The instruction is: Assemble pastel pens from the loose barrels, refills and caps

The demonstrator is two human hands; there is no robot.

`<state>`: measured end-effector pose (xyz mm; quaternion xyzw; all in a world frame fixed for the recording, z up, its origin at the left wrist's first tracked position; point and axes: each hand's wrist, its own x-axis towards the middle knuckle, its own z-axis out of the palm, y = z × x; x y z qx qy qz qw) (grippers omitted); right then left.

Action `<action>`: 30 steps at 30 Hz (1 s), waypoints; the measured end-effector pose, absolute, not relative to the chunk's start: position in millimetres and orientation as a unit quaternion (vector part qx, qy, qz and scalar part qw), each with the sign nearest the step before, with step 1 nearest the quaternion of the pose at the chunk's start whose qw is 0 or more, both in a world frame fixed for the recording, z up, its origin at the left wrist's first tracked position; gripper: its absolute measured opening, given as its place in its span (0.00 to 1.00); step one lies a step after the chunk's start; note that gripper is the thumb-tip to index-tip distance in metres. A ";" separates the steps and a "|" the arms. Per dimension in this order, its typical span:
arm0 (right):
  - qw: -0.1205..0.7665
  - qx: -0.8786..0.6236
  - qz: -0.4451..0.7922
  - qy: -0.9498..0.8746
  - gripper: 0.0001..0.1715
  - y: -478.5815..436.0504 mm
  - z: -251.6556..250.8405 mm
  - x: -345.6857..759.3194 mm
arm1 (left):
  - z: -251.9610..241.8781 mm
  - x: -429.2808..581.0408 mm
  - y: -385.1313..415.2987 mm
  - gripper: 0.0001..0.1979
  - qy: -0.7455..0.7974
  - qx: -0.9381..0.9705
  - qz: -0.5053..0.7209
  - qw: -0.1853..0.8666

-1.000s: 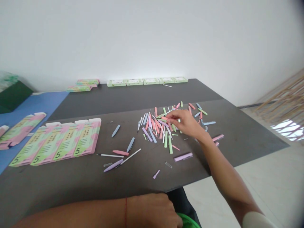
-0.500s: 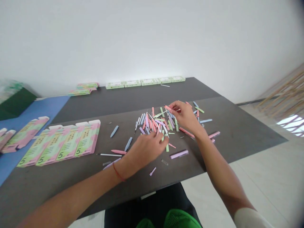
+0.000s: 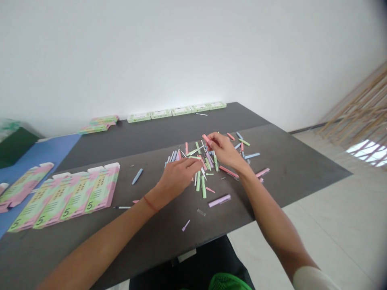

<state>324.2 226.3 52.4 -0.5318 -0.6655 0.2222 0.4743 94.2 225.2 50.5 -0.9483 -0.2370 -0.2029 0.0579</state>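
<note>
My right hand pinches a coral-pink pen barrel between thumb and fingers, just above the back of a loose pile. My left hand reaches over the pile's left side with its fingers stretched out; what lies beneath its palm is hidden. The pile mixes coral, purple, blue and green pen parts with thin white refills. Green pen barrels lie near my left fingertips. A red pen barrel rests below my right wrist. Closer to the front edge are a purple pen part and a clear tube.
Open-ended pink-and-green cartons stand in a row at the left. Flat green boxes line the wall side, with stacked cartons beside them. A dark green bin sits on a blue surface. A blue pen barrel lies alone.
My right hand has lifted the coral-pink barrel slightly off the pile. My left hand has moved over the pile's left side, its fingers straighter. The view has shifted a little.
</note>
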 end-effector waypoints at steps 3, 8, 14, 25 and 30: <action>0.494 -0.487 0.320 -0.645 0.17 224.2 51.3 309.3 | 60.0 86.6 236.7 0.13 -0.324 -0.885 -0.304 -0.137; 0.512 -0.456 0.354 -0.635 0.27 220.2 44.4 279.2 | 52.2 86.9 253.5 0.13 -0.319 -0.838 -0.339 -0.286; 0.560 -0.459 0.336 -0.602 0.26 220.8 38.0 273.0 | 42.6 90.8 251.1 0.10 -0.327 -0.829 -0.351 -0.288; 0.580 -0.500 0.324 -0.555 0.25 227.1 38.8 282.5 | 55.3 74.7 257.7 0.15 -0.285 -0.876 -0.247 -0.300; 0.568 -0.515 0.368 -0.525 0.26 225.2 42.9 281.0 | 58.6 75.3 251.0 0.12 -0.296 -0.844 -0.242 -0.375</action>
